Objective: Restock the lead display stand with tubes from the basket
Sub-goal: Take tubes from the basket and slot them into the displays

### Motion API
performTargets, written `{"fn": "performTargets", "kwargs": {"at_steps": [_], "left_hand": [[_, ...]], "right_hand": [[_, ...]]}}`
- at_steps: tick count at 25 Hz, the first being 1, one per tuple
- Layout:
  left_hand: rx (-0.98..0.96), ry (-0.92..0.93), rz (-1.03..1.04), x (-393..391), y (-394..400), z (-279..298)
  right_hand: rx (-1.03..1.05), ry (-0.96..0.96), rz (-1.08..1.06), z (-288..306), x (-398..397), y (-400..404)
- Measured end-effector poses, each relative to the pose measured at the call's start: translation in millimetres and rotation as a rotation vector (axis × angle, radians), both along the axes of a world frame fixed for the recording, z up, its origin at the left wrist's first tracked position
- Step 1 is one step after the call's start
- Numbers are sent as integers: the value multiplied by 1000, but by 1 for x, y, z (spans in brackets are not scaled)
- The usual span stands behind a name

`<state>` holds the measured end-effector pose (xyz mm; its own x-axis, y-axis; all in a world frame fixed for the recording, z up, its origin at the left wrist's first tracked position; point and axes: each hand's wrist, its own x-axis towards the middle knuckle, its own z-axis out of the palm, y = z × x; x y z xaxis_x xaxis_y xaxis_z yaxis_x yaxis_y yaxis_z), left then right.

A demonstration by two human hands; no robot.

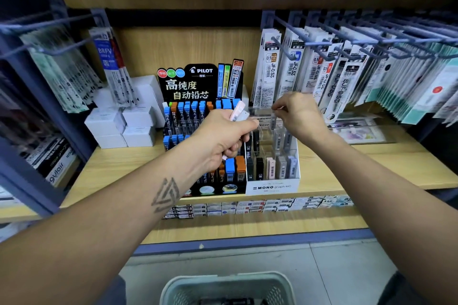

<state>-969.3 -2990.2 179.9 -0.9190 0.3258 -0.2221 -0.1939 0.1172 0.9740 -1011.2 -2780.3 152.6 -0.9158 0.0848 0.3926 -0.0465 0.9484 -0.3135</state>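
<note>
- left hand [223,135] clenches slim, flat plastic tubes [238,112], pink and white, jutting above its thumb.
- right hand [298,116] pinches a clear grey tube [273,119] hanging below its fingertips, over the clear acrylic stand [272,187].

Both forearms reach forward, the left hand [224,135] curled tight with its back up, the right hand [298,116] raised beside it, thumb and forefinger pinched together, wrist bent.

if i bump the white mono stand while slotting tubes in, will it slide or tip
The white MONO stand probably slides rather than tips: it looks low and wide, resting flat on the smooth wooden shelf. It seems light, thin card and clear plastic, half-filled with small tubes, so a nudge may shift it.
</note>
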Motion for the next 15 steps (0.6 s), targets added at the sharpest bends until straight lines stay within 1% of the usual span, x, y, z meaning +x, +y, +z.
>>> {"fn": "performTargets", "kwargs": {"at_steps": [3,5,6,7,8,9,10,11,12,13,15], "left_hand": [[-4,2,-1,0,-1,0],[-13,4,-2,-1,-3,-2],[-15,-1,-10,-1,-3,-2],[-13,-8,-24,0,-4,-3],[-12,-17,-43,2,-4,-3],[-15,-25,-67,4,-4,-2],[-25,-33,-97,6,-4,-2],[-40,-40,-133,8,-4,-2],[-58,-46,-169,9,-4,-2],[-75,-51,-194,10,-4,-2],[-88,-60,-209,11,-4,-3]], "right_hand": [[64,15,7,-1,0,3],[47,34,-24,3,4,5],[-5,53,-40,6,10,4],[-123,69,-44,11,17,0],[-319,54,-24,17,27,-7],[-580,-8,44,25,38,-16],[-850,-116,149,32,49,-28],[-1049,-226,255,35,58,-38],[-1119,-297,334,37,66,-45],[-1109,-317,373,36,70,-50],[-1093,-287,361,36,75,-53]]}}
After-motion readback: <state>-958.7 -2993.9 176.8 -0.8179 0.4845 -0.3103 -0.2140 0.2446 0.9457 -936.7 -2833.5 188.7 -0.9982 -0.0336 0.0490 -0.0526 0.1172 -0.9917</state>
